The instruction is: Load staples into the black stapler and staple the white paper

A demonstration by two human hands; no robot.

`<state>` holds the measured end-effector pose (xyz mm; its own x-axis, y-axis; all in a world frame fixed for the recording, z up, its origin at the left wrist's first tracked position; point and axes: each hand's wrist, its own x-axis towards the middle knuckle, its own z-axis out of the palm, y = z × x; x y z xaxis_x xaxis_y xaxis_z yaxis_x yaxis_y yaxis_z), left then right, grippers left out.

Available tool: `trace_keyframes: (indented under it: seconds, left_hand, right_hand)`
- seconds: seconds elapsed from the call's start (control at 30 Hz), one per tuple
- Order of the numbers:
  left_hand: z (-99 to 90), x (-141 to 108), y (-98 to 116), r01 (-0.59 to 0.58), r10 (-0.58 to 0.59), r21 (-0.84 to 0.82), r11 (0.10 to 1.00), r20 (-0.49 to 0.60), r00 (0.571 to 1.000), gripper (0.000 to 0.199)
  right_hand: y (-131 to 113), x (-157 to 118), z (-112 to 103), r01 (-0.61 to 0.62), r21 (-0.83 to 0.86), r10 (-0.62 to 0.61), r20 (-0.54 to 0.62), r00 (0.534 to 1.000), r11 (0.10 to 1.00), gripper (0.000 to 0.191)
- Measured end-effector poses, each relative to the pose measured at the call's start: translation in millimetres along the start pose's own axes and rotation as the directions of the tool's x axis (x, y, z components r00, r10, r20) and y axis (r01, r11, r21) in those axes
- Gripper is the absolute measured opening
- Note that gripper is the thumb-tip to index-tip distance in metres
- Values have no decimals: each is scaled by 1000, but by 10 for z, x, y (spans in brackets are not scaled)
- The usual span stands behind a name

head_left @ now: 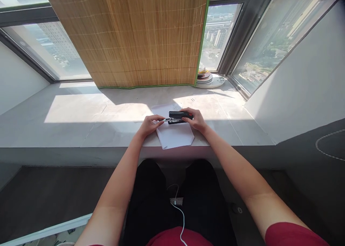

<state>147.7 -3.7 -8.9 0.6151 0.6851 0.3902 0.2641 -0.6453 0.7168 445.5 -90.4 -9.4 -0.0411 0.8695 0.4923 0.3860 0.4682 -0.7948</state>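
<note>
Head view: both hands work close together, with a stapler between them.
Left hand point(151, 125): thumb and fingers pinched on a thin silvery piece point(166, 119) at the stapler's left end; whether it is loose or part of the tool, I cannot tell.
Right hand point(196, 121): wrapped around the stapler's right end, thumb on the near side, fingers over the top.
Pinch risk: the left fingertips sit right beside the gap, so a hard squeeze by the right hand could nip them.
Slip risk: the silvery piece is slim and held only by the tips; a loose pinch or sideways tug could bend or drop it.
Stapler point(178, 114): black, with a touch of red by the right fingers and bright metal between its parted upper and lower arms; it lies crosswise over the paper.
Paper point(176, 136): white, askew, near the windowsill's front edge; a dragging forearm could shift it.
Windowsill point(121, 135): pale, half sunlit.
Beyond: a bamboo blind point(142, 37) and stacked plates point(205, 79).
</note>
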Motion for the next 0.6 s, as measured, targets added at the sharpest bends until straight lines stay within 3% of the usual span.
trace_keyframes:
  seconds: [0.13,0.27,0.43,0.6]
  left_hand:
    - [4,-10,-6,8,-10,-67,998,-33,999,28]
    - [20,-8,9,-8,6,-143,990,-11,1000,27]
    - [16,17,4,-54,55,-123,991,8,998,28]
    - [16,27,-78,-59,59,-3,998,-51,997,20]
  right_hand:
    - [60,1,-102,-6,34,8,-39,999,999,36]
    - [42,-22,-132,27,58,-30,61,998,998,38]
    - [-80,-6,108,12,113,-36,213,976,994,44]
    - [-92,36,305,-17,115,-4,183,983,993,42]
